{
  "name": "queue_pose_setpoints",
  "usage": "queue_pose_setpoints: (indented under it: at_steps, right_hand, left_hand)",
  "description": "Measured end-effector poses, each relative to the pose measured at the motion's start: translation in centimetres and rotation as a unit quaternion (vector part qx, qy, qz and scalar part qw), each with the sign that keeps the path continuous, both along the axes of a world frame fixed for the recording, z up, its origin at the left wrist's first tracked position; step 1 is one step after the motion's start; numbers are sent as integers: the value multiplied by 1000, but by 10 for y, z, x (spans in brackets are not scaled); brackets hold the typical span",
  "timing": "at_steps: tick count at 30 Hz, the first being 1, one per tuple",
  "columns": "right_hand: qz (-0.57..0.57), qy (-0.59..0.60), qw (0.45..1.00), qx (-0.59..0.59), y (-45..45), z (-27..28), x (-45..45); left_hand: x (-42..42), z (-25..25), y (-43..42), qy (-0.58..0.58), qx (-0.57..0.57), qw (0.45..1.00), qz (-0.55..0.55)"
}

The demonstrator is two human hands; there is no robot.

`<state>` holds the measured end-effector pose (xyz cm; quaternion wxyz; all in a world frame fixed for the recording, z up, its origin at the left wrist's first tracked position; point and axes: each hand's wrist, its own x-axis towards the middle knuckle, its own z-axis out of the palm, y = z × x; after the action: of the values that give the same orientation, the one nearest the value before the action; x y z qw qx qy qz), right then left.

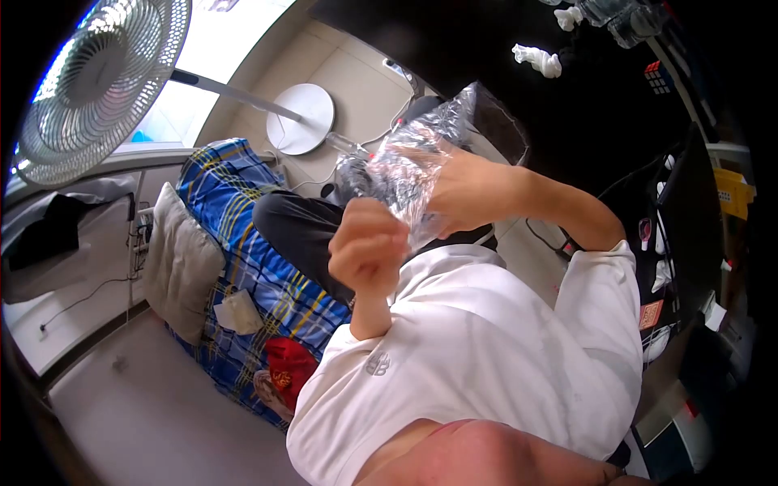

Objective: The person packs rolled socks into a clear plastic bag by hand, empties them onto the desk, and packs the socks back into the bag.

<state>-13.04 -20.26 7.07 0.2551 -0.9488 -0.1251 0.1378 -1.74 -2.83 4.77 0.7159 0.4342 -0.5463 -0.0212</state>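
A crinkled clear plastic bag (pixel 421 158) is spread between my two hands above my lap. My left hand (pixel 369 243) is curled closed, its fingertips pinched at the bag's near edge. On the other side, my right hand (pixel 470 190) grips the bag, with its fingers partly covered by the shiny film. Glare makes it hard to tell whether those fingers are inside the bag or behind it. Below the bag, my dark trouser leg (pixel 300 235) is bent on the bed.
A standing fan (pixel 105 73) is at the upper left, its round white base (pixel 301 118) on the tiled floor. Blue plaid bedding (pixel 243 316) bears a pillow (pixel 182 263) and a red bag (pixel 290 368). The dark table (pixel 454 40) holds crumpled tissue (pixel 537 61) and a puzzle cube (pixel 656 78).
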Motion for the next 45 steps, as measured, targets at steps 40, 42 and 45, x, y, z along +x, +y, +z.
queue_pose_setpoints:
  at_steps: [40, 42, 45]
  right_hand:
    - [-106, -245, 958, 104, 6, 53, 28]
    - [-99, -276, 951, 94, 10, 52, 42]
    - [-82, -282, 946, 136, 21, 68, 66]
  left_hand:
    - [46, -241, 28, 729, 195, 579, -308]
    - [54, -274, 44, 742, 133, 571, -326]
    - [58, -285, 47, 729, 63, 606, -313]
